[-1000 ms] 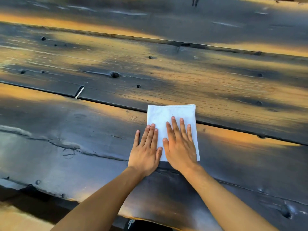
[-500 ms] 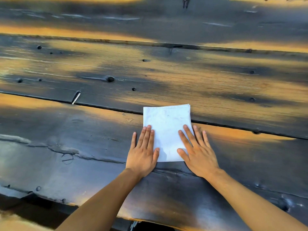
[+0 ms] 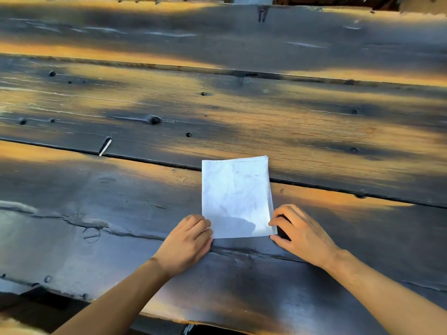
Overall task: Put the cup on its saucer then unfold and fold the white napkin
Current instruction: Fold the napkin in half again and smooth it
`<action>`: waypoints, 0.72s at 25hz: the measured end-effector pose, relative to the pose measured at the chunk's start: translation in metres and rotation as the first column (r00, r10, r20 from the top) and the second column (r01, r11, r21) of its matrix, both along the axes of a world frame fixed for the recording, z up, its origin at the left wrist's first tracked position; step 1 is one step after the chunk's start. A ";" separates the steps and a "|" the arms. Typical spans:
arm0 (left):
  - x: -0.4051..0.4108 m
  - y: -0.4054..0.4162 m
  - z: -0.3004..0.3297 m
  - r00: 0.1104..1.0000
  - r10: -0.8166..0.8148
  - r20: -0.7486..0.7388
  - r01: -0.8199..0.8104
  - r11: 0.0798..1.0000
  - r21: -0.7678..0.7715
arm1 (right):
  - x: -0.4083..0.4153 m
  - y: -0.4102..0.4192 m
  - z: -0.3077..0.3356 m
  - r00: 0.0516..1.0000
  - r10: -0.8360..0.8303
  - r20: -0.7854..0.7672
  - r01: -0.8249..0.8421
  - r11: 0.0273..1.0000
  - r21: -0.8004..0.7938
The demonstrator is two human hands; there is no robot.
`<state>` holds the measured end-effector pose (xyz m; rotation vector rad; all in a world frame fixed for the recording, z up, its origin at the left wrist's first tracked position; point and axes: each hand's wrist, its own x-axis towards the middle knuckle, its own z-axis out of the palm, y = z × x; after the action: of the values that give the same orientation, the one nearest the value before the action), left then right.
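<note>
The white napkin (image 3: 235, 197) lies folded into a tall rectangle on the dark wooden table (image 3: 121, 201), across a gap between two planks. My left hand (image 3: 187, 240) rests at its near left corner with fingers curled onto the edge. My right hand (image 3: 298, 232) is at the near right corner, thumb and fingertips pinching the stacked layers there. No cup or saucer is in view.
The table is made of wide, worn planks with knots, nail holes and cracks. Its near edge (image 3: 169, 317) runs just below my forearms. A small pale sliver (image 3: 105, 146) sticks out of the plank gap at the left.
Both hands slid off the top of the napkin to its near corners, and their fingers curled from flat. The napkin stayed in place.
</note>
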<state>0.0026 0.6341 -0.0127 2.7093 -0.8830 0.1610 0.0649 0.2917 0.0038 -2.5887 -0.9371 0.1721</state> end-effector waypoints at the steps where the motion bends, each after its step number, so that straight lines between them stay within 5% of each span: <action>1: 0.000 0.004 -0.001 1.000 -0.025 -0.005 0.025 0.999 0.021 | 0.002 -0.001 -0.001 0.999 0.032 0.002 -0.032 0.999 0.007; 10: 0.003 0.003 0.005 0.996 -0.067 0.063 0.062 0.994 0.089 | 0.001 0.001 -0.001 0.979 0.124 0.161 -0.134 0.989 0.055; 18: 0.013 -0.010 0.016 0.993 0.072 -0.090 -0.081 0.991 -0.106 | -0.002 0.016 0.007 0.993 0.004 0.121 -0.020 0.991 0.131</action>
<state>0.0160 0.6238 0.0038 2.6281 -0.7242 0.1039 0.0627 0.3075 0.0105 -2.4941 -0.9724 -0.0428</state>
